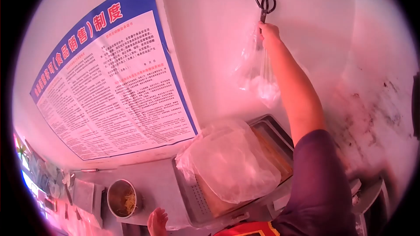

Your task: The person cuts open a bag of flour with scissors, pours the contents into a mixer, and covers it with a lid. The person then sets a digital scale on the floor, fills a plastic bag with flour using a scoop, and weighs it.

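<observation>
High on the wall, a pair of black-handled scissors (265,2) hangs from a hook plate. My right hand (269,34) is raised there, its fingers closed around something at the scissors' lower part. Clear plastic bags (264,85) hang just below and behind it; whether the fingers also grip them is unclear. Low in the view, my left hand (157,222) is over the counter's front edge with its fingers slightly curled and apart, holding nothing. Left of it stands a metal bowl (111,196) with yellowish shreds inside.
A metal tray (186,194) holds a board covered by a translucent plastic bag (234,161). A blue-bordered printed poster (118,74) is on the wall at the left. Metal containers (87,194) stand at the lower left. The right wall (372,100) has dark stains.
</observation>
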Demonstrator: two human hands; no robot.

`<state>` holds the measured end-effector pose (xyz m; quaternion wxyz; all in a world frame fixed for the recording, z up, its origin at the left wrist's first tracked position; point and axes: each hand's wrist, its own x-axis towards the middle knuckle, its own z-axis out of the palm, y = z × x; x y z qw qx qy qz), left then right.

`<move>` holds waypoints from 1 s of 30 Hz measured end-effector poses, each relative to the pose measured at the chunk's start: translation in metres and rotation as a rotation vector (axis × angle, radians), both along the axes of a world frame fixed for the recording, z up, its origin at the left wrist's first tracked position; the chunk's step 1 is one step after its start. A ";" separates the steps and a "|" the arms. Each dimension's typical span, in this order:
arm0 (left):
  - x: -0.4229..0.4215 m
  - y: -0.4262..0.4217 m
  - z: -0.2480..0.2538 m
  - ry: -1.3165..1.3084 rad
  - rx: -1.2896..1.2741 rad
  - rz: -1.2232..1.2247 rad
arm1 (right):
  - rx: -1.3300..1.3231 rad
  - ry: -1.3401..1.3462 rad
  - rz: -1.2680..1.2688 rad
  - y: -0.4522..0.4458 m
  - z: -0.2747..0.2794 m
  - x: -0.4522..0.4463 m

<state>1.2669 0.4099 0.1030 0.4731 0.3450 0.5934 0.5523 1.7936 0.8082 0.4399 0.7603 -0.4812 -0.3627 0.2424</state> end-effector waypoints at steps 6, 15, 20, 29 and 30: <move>0.020 0.012 0.016 -0.250 0.009 0.116 | 0.236 0.189 0.113 0.005 0.032 0.025; 0.062 0.061 0.059 0.055 0.199 -0.340 | 0.087 -0.258 0.223 -0.177 -0.056 -0.031; 0.108 0.070 0.090 0.012 0.403 -0.749 | -0.271 -0.292 0.403 -0.334 -0.176 -0.089; 0.121 -0.022 0.051 -0.070 0.099 -1.625 | -0.857 -0.484 0.070 -0.644 -0.317 -0.257; 0.123 -0.042 0.048 -0.035 0.048 -1.682 | -0.910 -0.452 0.024 -0.671 -0.316 -0.275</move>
